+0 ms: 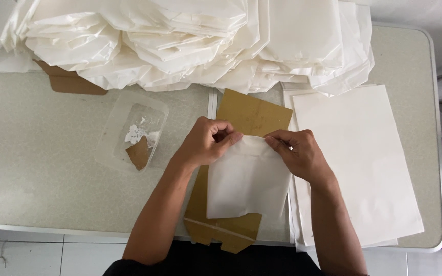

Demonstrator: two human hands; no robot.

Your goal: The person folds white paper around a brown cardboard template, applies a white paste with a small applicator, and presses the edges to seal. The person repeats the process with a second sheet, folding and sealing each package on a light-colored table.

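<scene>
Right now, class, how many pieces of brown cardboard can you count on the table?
3: one large piece under the white sheet both hands pinch, one poking from the white pile at upper left, one small scrap in the clear tray. More may be hidden.

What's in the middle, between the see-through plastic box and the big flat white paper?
In the head view, both hands, left hand and right hand, pinching a small white paper bag on brown cardboard.

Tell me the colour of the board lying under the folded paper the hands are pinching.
Brown: the cardboard board, clearest in the head view.
</scene>
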